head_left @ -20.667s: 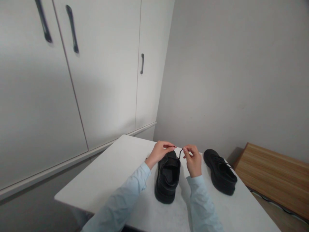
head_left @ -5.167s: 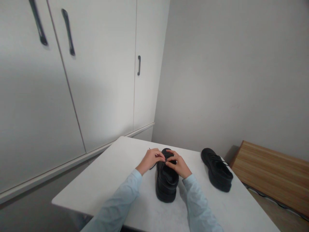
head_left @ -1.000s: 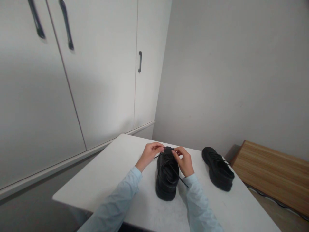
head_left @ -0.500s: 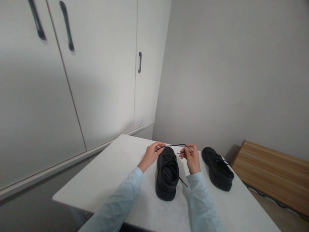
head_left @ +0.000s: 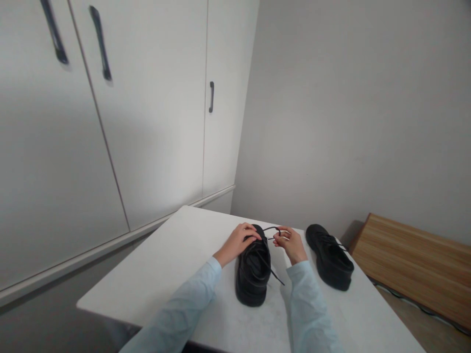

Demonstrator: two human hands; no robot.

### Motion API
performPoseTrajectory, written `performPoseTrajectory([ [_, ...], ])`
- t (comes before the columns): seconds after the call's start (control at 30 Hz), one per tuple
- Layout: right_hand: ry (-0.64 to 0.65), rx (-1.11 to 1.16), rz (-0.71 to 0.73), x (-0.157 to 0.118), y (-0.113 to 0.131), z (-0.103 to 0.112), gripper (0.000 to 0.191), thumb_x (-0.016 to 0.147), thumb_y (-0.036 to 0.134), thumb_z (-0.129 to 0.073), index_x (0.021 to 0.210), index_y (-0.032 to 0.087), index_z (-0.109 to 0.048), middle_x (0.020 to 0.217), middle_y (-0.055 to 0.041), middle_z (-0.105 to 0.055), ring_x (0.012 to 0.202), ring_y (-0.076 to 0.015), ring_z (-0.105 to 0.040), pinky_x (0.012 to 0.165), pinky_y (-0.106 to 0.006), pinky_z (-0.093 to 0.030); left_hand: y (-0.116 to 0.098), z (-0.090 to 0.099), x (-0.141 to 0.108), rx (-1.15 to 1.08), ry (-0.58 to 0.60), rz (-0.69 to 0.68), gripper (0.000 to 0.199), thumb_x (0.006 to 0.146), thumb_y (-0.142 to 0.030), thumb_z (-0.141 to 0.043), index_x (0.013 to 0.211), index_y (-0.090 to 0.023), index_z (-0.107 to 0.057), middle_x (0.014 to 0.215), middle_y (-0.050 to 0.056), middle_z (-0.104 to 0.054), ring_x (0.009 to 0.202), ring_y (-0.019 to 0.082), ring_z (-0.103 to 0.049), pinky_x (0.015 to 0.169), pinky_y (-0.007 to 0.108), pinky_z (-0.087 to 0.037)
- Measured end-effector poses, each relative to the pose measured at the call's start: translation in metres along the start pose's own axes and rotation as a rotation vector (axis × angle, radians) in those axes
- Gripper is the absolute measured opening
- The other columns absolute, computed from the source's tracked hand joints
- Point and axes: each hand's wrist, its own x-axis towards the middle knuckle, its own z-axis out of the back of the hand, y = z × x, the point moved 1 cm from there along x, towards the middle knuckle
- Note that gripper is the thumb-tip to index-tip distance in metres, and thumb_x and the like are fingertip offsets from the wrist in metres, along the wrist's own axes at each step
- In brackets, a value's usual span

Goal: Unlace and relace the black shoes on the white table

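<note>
A black lace-up shoe (head_left: 252, 284) stands on the white table with its toe pointing away from me and its opening towards me. My left hand (head_left: 241, 241) is over the front of this shoe, fingers closed at the lacing; its fingertips pinch the black shoelace, partly hidden there. To the right of the toe, my right hand (head_left: 290, 243) pinches the shoelace (head_left: 272, 228), which bends in a small loop between the two hands. Another lace end hangs over the shoe's right side onto the table. The matching black shoe (head_left: 333, 264) rests farther right, untouched.
The white table (head_left: 158, 274) ends in a corner at the left and a far edge near the wall. White cupboards (head_left: 154, 122) with dark handles line the left. A wood-grain board (head_left: 412, 264) lies beyond the table's right edge, with a cable below it.
My left hand has moved right and down onto the shoe's lacing. The lace stretch between my hands has become shorter and now curves. My right hand has lowered slightly.
</note>
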Motion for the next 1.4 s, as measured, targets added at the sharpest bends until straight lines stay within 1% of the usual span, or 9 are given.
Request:
performPoseTrajectory([
  [0.1,0.005,-0.028,-0.014,0.0,0.0,0.0,0.041,0.044,0.026,-0.078,0.077,0.016,-0.056,0.052,0.0055,-0.059,0.042,-0.0124,-0.059,0.043,-0.026,-0.051,0.001,-0.004,0.0,0.039,0.01,-0.016,0.022,0.086,-0.018,-0.049,0.089,-0.022,-0.07,0.102,0.006,-0.057,0.101,0.018,-0.051,0.093,0.033,-0.039],
  [0.27,0.041,-0.056,-0.005,-0.001,0.0,-0.002,0.041,0.043,0.028,-0.077,0.075,0.017,-0.054,0.049,0.006,-0.058,0.04,-0.012,-0.057,0.043,-0.026,-0.049,0.005,-0.008,-0.001,0.12,0.04,-0.039,0.026,0.086,-0.016,-0.046,0.09,-0.024,-0.071,0.106,0.006,-0.056,0.102,0.019,-0.049,0.094,0.035,-0.038],
  [0.5,0.064,-0.159,0.0,-0.001,-0.001,-0.004,0.037,0.048,0.028,-0.074,0.077,0.016,-0.056,0.051,0.0046,-0.06,0.039,-0.0104,-0.054,0.037,-0.022,-0.043,0.007,-0.008,0.002,0.181,0.097,-0.061,0.03,0.086,-0.013,-0.044,0.092,-0.026,-0.07,0.111,0.006,-0.055,0.106,0.019,-0.046,0.096,0.035,-0.036],
  [0.7,0.075,-0.22,-0.004,-0.001,-0.001,-0.005,0.033,0.049,0.028,-0.072,0.075,0.016,-0.056,0.05,0.0047,-0.06,0.038,-0.0098,-0.052,0.035,-0.02,-0.04,-0.001,0.001,0.015,0.242,0.192,-0.071,0.025,0.083,-0.016,-0.05,0.088,-0.026,-0.072,0.102,0.005,-0.062,0.099,0.019,-0.051,0.091,0.032,-0.038],
  [0.87,0.08,-0.241,0.002,-0.001,-0.003,-0.006,0.031,0.05,0.028,-0.071,0.074,0.016,-0.056,0.05,0.004,-0.06,0.039,-0.0099,-0.052,0.034,-0.019,-0.039,-0.009,0.005,0.03,0.273,0.297,-0.057,0.027,0.074,-0.009,-0.054,0.084,-0.024,-0.074,0.092,0.004,-0.069,0.087,0.017,-0.059,0.084,0.026,-0.041],
  [0.97,0.078,-0.242,0.004,0.0,-0.007,-0.006,0.03,0.049,0.028,-0.07,0.073,0.016,-0.057,0.049,0.0046,-0.059,0.037,-0.0094,-0.051,0.033,-0.019,-0.039,-0.017,0.005,0.035,0.272,0.316,-0.009,0.025,0.071,-0.01,-0.055,0.082,-0.022,-0.075,0.085,0.005,-0.071,0.082,0.017,-0.062,0.079,0.024,-0.043],
  [1.1,0.079,-0.24,-0.001,0.0,-0.01,-0.008,0.029,0.049,0.029,-0.07,0.071,0.017,-0.057,0.045,0.0063,-0.056,0.036,-0.0093,-0.05,0.033,-0.02,-0.039,-0.024,0.004,0.037,0.326,0.301,0.136,0.02,0.065,-0.017,-0.062,0.078,-0.025,-0.075,0.078,0.003,-0.073,0.074,0.017,-0.063,0.07,0.022,-0.044],
  [1.23,0.074,-0.239,0.008,-0.001,-0.009,-0.011,0.029,0.049,0.029,-0.071,0.071,0.017,-0.057,0.046,0.0057,-0.057,0.036,-0.0096,-0.05,0.035,-0.02,-0.04,-0.032,0.0,0.035,0.387,0.265,0.197,0.014,0.065,-0.022,-0.063,0.072,-0.025,-0.075,0.067,0.003,-0.071,0.065,0.017,-0.062,0.062,0.023,-0.042],
  [1.4,0.041,-0.274,0.061,-0.001,-0.008,-0.012,0.03,0.048,0.031,-0.074,0.069,0.017,-0.058,0.044,0.0046,-0.057,0.036,-0.01,-0.049,0.036,-0.021,-0.04,-0.037,-0.006,0.03,0.424,0.178,0.319,0.013,0.066,-0.021,-0.062,0.07,-0.025,-0.074,0.07,0.005,-0.07,0.071,0.02,-0.064,0.063,0.024,-0.043],
])
